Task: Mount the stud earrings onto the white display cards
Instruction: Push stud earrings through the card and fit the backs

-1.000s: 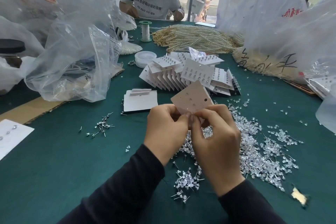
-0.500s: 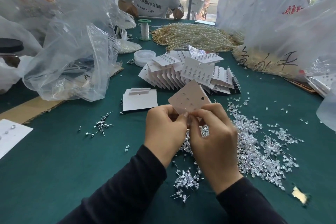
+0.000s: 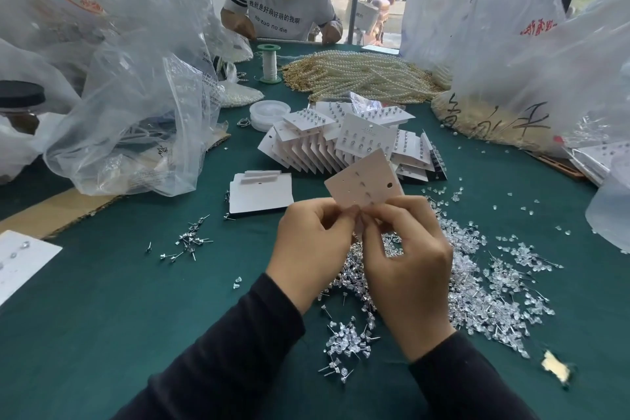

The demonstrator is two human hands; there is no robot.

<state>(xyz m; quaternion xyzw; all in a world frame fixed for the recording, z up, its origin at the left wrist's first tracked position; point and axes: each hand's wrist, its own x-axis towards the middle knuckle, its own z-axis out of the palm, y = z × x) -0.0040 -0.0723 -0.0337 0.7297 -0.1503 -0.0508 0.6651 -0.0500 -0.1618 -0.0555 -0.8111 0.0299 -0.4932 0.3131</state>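
A white display card (image 3: 364, 181) with small holes is held tilted above the green table (image 3: 102, 300), its back toward me. My left hand (image 3: 308, 249) pinches the card's lower edge. My right hand (image 3: 405, 262) pinches at the same lower edge, fingertips meeting the left's; what it pinches is hidden. A large heap of clear stud earrings (image 3: 477, 290) lies under and right of my hands. A smaller scatter of metal studs (image 3: 187, 242) lies to the left. Blank cards (image 3: 260, 193) are stacked ahead, and filled cards (image 3: 341, 143) are fanned behind them.
Clear plastic bags (image 3: 136, 106) crowd the left, white bags (image 3: 511, 54) the right. Pearl strands (image 3: 361, 78), a thread spool (image 3: 269, 63) and a round clear box (image 3: 269, 112) sit farther back. Another person (image 3: 279, 7) works at the far edge. A card with studs (image 3: 20, 259) lies far left.
The card has tilted slightly and both hands stay at its lower edge, fingertips working together. Nothing else on the table has moved.
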